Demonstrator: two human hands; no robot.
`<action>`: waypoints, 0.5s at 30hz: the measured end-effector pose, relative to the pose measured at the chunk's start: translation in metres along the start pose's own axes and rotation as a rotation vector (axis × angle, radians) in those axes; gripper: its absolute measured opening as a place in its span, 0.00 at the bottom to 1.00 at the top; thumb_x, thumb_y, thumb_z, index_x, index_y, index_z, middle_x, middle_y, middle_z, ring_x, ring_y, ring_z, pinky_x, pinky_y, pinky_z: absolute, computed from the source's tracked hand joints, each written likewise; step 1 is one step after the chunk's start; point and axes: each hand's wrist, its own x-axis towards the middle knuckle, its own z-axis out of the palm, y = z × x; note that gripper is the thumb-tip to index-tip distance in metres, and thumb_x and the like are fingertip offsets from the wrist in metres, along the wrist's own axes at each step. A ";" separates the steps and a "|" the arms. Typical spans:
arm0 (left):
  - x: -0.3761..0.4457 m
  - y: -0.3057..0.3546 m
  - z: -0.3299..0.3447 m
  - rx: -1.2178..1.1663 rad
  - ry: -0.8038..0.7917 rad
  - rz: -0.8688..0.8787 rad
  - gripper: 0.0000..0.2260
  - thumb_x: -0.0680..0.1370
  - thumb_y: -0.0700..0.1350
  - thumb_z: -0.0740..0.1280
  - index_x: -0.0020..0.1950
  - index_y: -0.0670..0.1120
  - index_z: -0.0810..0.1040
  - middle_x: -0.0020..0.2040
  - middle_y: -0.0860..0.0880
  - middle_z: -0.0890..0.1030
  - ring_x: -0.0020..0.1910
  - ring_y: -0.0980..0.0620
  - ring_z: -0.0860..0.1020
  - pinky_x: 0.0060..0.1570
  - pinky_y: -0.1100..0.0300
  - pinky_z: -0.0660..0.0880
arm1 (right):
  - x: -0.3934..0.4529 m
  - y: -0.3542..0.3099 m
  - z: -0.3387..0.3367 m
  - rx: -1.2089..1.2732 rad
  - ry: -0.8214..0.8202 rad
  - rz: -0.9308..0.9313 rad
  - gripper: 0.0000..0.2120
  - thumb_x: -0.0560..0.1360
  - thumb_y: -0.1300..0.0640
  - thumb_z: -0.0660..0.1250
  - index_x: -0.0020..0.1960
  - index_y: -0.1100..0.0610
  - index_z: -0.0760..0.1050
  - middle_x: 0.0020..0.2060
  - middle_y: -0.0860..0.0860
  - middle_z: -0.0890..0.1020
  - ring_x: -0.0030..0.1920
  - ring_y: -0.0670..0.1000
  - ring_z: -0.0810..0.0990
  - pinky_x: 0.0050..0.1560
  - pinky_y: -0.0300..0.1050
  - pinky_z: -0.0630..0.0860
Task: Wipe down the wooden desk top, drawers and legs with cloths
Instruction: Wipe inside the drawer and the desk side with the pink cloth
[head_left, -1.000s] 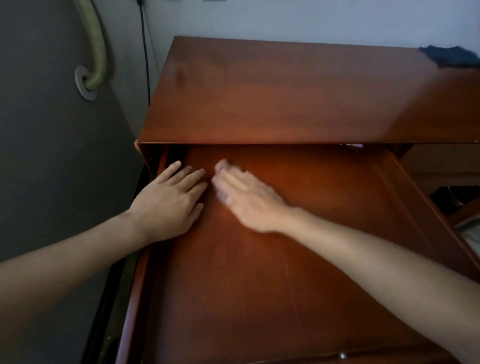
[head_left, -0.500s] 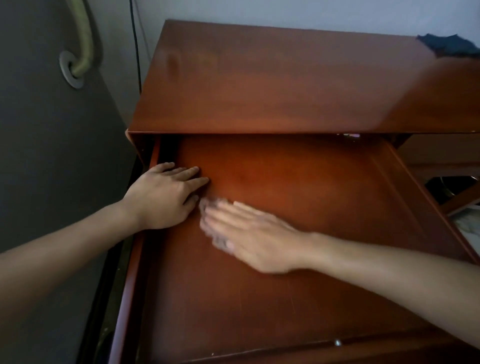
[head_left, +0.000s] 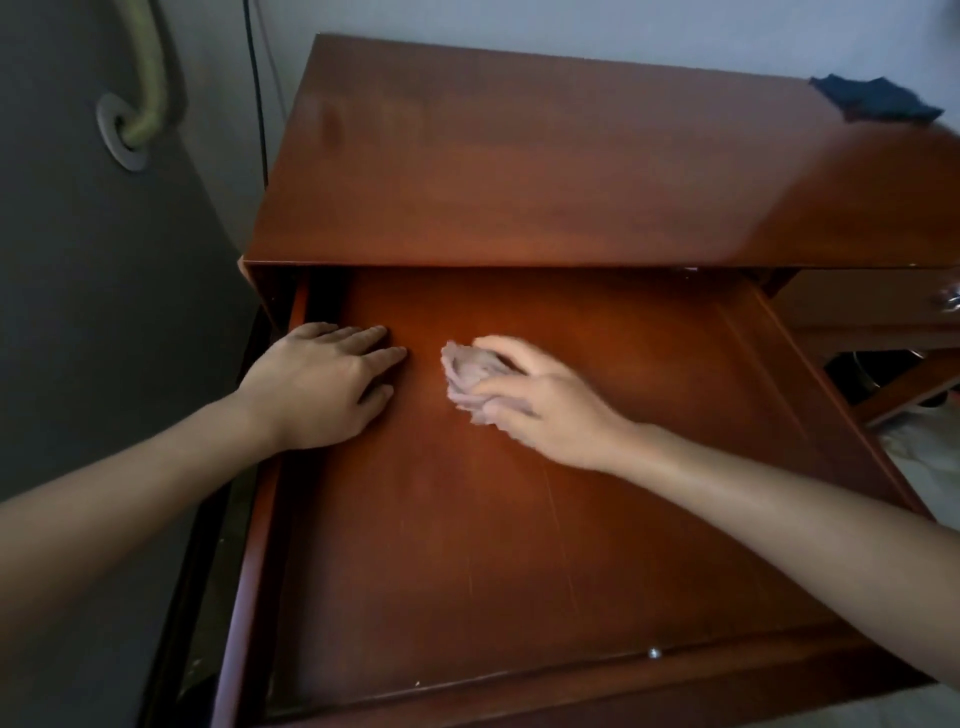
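The wooden desk top (head_left: 545, 156) fills the upper part of the view, with its wide drawer (head_left: 467, 545) pulled far out below it. My left hand (head_left: 322, 384) lies flat on the drawer floor by the drawer's left side, fingers straight. A crumpled pale pink cloth (head_left: 472, 379) sits on the drawer floor under the fingers of my right hand (head_left: 550, 400), which grips it with curled fingers. About a hand's width separates the two hands.
A dark blue cloth (head_left: 872, 101) lies on the desk top's far right corner. A grey wall with a pipe (head_left: 148, 67) and a black cable (head_left: 257, 93) stands at the left. A second drawer with a knob (head_left: 948, 299) is at the right.
My right hand has slid to the right and a little farther back with the cloth, away from my left hand, and the cloth now shows. My left hand stays put.
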 end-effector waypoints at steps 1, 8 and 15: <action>-0.001 0.000 -0.001 -0.036 0.022 0.003 0.35 0.78 0.65 0.41 0.81 0.56 0.65 0.80 0.49 0.67 0.78 0.49 0.68 0.78 0.50 0.62 | 0.004 0.002 -0.007 -0.005 0.130 0.061 0.09 0.80 0.55 0.69 0.57 0.47 0.85 0.65 0.48 0.76 0.67 0.48 0.72 0.68 0.49 0.70; -0.004 0.019 -0.033 -0.788 0.180 0.128 0.37 0.78 0.52 0.74 0.83 0.55 0.58 0.79 0.58 0.64 0.76 0.62 0.64 0.73 0.66 0.64 | 0.020 -0.024 -0.051 0.638 0.073 0.292 0.07 0.81 0.61 0.68 0.57 0.58 0.83 0.51 0.51 0.87 0.56 0.51 0.85 0.60 0.46 0.80; 0.031 0.028 -0.035 -1.147 0.046 0.036 0.10 0.81 0.40 0.71 0.45 0.33 0.80 0.36 0.41 0.84 0.35 0.48 0.83 0.36 0.55 0.80 | 0.019 -0.020 -0.059 0.192 0.310 0.516 0.03 0.76 0.53 0.73 0.50 0.49 0.81 0.44 0.45 0.85 0.46 0.43 0.83 0.53 0.46 0.79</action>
